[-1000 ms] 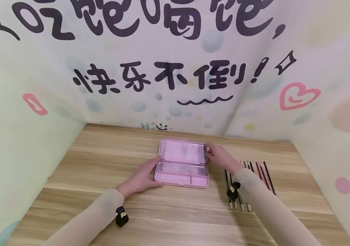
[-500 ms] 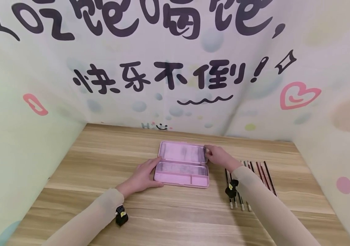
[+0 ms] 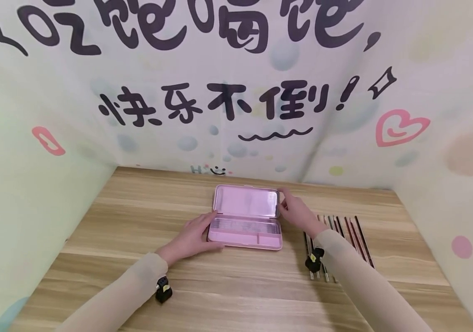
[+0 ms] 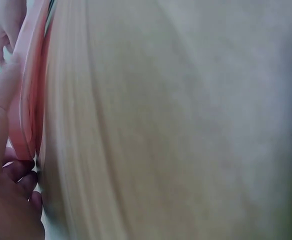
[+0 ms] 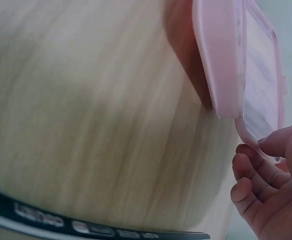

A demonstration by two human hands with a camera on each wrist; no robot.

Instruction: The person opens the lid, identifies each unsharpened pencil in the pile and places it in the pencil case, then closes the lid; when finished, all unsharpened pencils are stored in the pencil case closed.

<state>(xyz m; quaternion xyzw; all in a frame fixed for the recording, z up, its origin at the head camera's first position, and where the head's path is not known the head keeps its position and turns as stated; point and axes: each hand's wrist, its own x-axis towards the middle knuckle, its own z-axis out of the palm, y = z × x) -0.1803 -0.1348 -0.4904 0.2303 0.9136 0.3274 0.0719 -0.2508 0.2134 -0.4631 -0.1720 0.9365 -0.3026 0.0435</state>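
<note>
Pink and shallow, an open case [image 3: 232, 237] sits on the wood-grained desk [image 3: 136, 207] just below the centre of the head view, its lid [image 3: 244, 201] swung back toward the top of the frame. Its base has a long silvery strip at the back and, in front, a longer compartment at left and a shorter one at right, parted by a small divider [image 3: 258, 238]. At the case's left end, the left hand [image 3: 189, 236] grips the corner, thumb along the near edge and fingers around the end. The right hand [image 3: 299, 214], right of centre, pinches the right rim of the lid between thumb and fingertips, as the right wrist view shows. Slim pencils [image 3: 364, 240], black, dark red and others, lie side by side at right of centre, near the case, some partly hidden under the right sleeve [image 3: 365, 276]. Each wrist carries a small black device [image 3: 163, 289]. Across the upper part of the frame hangs a pale backdrop [image 3: 157, 150] with large black characters, and a pink heart [image 3: 402, 128] at upper right.
</note>
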